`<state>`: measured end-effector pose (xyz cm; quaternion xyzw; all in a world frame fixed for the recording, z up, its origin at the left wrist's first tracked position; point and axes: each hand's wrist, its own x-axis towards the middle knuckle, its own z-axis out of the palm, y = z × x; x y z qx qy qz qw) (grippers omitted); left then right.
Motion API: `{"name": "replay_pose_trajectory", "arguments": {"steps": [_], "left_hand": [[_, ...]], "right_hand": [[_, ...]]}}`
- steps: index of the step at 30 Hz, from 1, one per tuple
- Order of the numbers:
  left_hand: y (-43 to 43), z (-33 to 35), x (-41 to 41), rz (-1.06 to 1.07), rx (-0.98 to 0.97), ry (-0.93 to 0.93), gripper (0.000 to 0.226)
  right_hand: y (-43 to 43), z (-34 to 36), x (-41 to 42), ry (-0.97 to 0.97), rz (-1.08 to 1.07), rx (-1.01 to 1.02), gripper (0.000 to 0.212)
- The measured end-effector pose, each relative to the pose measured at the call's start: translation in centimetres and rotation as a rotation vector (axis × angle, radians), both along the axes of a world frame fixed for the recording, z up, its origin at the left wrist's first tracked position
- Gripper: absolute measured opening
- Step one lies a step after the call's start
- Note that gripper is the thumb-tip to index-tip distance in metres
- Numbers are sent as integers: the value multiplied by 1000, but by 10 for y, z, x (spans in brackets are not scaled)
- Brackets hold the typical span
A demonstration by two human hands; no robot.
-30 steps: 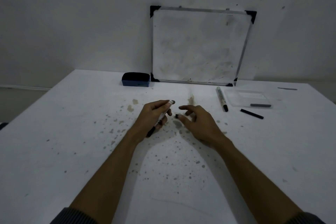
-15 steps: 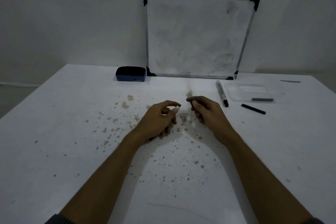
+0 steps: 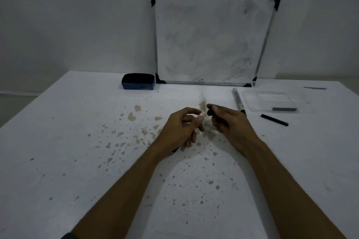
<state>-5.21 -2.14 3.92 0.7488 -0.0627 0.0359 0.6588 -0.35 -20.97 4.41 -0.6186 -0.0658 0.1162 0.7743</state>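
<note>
My left hand [image 3: 179, 129] grips a marker [image 3: 202, 115] over the middle of the stained white table [image 3: 77, 141]; its pale end sticks out between thumb and forefinger and its dark tip shows below the palm. Just right of it, my right hand [image 3: 231, 122] pinches a small black cap [image 3: 209, 112] in its fingertips, a short gap from the marker's pale end. A framed whiteboard [image 3: 211, 39] leans against the wall behind.
A blue eraser [image 3: 138, 81] sits at the back, left of the whiteboard. A second marker [image 3: 238, 99] lies right of my hands, beside a clear plastic tray [image 3: 268, 99] holding a grey stick. A black stick [image 3: 274, 120] lies in front of the tray.
My right hand picked the small black cap off the table and raised it towards the marker's end. My left hand tilted the marker up; the view shifted slightly.
</note>
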Motion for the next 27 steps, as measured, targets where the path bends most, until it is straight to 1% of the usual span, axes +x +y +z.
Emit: {"name": "replay_pose_trajectory", "arguments": {"steps": [7,11,14,17,22,27], "left_hand": [[1,2,-1,-14,45,-18,24],[-1,2,-1,19,57,-18,21],[1,1,0,5,19,-21,20],[5,1,0,-39,-5,-8,23],[10,-1,-1,-67,-22,-1,26],[8,5,-2,-54,10,22,26]], "right_hand": [[1,-1,0,-41,23,-52,23],[-2,2,-4,-247,-39,-229,25],[0,3,-9,-314,-19,-239,26],[2,3,-9,-318,-4,-251,26],[8,3,-11,-261,48,-201,25],[9,5,-11,-263,125,-279,25]]}}
